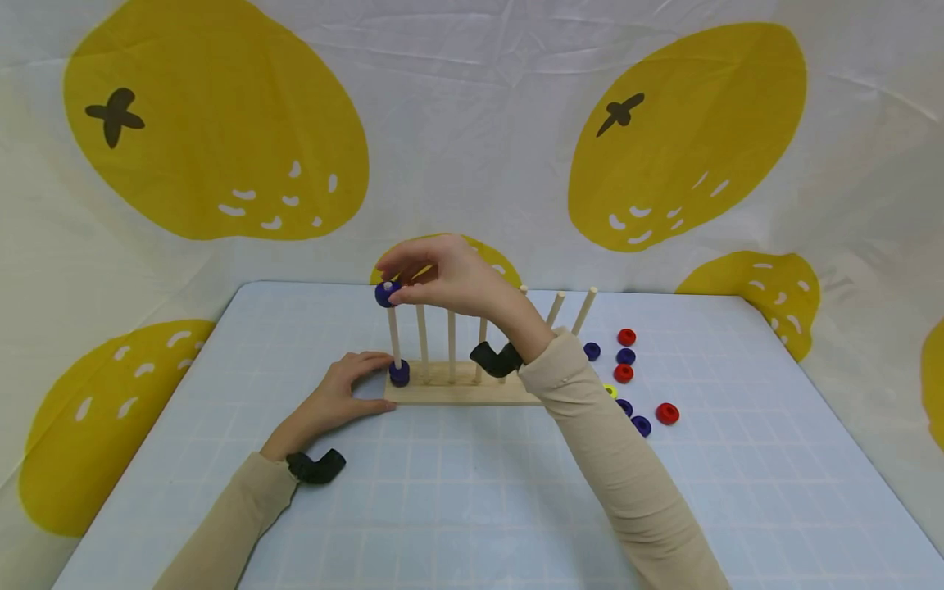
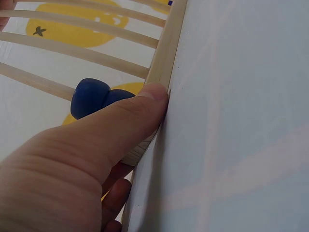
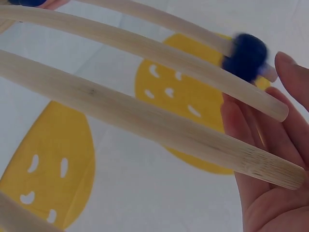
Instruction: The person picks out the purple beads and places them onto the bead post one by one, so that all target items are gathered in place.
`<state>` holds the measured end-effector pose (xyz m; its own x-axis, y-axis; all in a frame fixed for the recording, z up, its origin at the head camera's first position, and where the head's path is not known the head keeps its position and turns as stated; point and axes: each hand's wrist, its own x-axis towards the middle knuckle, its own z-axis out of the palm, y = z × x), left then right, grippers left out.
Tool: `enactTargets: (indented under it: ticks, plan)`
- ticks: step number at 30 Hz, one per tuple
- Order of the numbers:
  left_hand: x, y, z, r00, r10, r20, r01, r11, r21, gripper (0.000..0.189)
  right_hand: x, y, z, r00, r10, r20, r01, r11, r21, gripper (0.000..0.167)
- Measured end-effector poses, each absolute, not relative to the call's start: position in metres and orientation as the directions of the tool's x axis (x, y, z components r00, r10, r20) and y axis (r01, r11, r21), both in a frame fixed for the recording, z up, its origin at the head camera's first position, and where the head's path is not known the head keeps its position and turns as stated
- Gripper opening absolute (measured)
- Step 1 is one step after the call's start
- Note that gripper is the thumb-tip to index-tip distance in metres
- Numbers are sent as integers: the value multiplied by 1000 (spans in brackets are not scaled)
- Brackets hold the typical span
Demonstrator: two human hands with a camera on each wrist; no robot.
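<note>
A wooden peg stand (image 1: 465,395) has a row of upright pegs on a long base. My left hand (image 1: 342,395) grips the base's left end, its thumb (image 2: 140,108) along the front edge. Blue beads (image 1: 399,374) sit at the bottom of the leftmost peg, two showing in the left wrist view. Another blue bead (image 1: 387,295) is around that peg's top, the tip poking through; it looks blurred in the right wrist view. Beside this bead is my right hand (image 1: 457,274), its thumb (image 3: 293,77) slightly apart from it and fingers loosely bent.
Right of the stand lie loose beads: several blue ones (image 1: 641,425), red ones (image 1: 667,413) and a yellow one (image 1: 610,392) partly hidden by the right sleeve. Bare pegs (image 1: 585,310) rise along the stand. A patterned cloth (image 1: 472,164) hangs behind the table (image 1: 413,508).
</note>
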<state>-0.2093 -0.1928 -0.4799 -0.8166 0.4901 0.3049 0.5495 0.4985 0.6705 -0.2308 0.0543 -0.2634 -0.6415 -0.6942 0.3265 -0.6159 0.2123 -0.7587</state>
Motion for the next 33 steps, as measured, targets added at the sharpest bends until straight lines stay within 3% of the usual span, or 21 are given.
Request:
enactTargets:
  ticks: [12, 21, 33]
  plan:
    - [-207, -192, -479, -834, 474, 282, 521, 507, 687, 69, -229, 58, -265, -637, -645, 422, -637, 132, -759, 26]
    - [-205, -191, -481, -828, 473, 301, 533, 494, 687, 68, -214, 76, -251, -586, -599, 546, -690, 16, -724, 24]
    - [-205, -191, -479, -844, 468, 262, 504, 525, 686, 69, -190, 113, -247, -580, -542, 608, -734, 25, -679, 25]
